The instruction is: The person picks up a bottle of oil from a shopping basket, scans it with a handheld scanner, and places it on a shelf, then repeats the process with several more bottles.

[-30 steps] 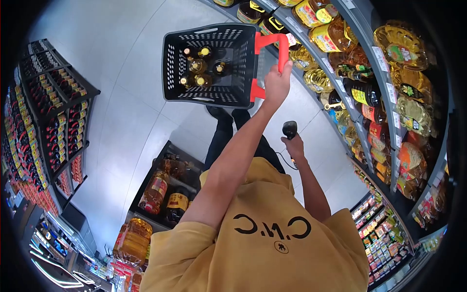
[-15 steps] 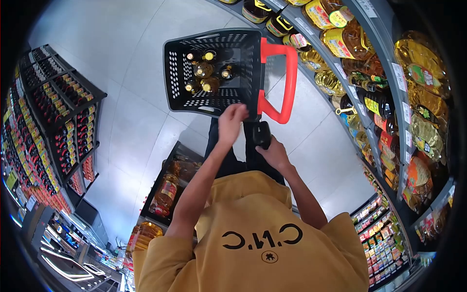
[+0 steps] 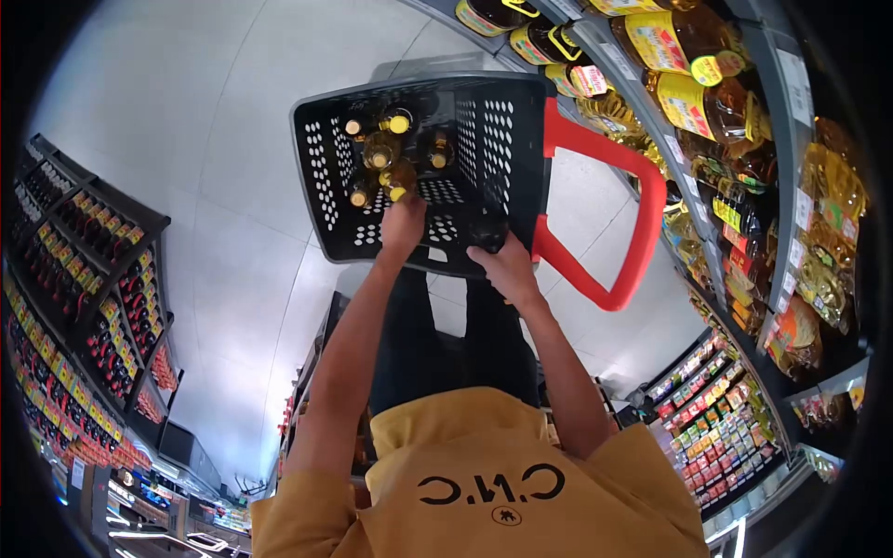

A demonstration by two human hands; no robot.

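A black shopping basket (image 3: 419, 84) with perforated walls and a red handle (image 3: 642, 232) is in front of my legs. Inside it, several bottles (image 3: 380, 149) stand with yellow and pale caps. My left hand (image 3: 403, 228) reaches over the near rim, its fingers closed at the neck of a yellow-capped bottle (image 3: 398, 179). At the near right corner of the basket, my right hand (image 3: 510, 270) grips a dark, bottle-like object (image 3: 488, 223). Its far part is hard to make out against the black wall.
Shelves of large cooking-oil bottles (image 3: 684, 102) curve along the right. A rack of dark bottles with red labels (image 3: 84, 246) stands on the left. Pale tiled floor (image 3: 214, 139) lies between them. Packaged goods (image 3: 721, 418) fill a shelf at lower right.
My left hand has moved from the rim down into the basket to a bottle. My right hand has brought the dark object over the basket's near edge. The basket appears nearer and larger.
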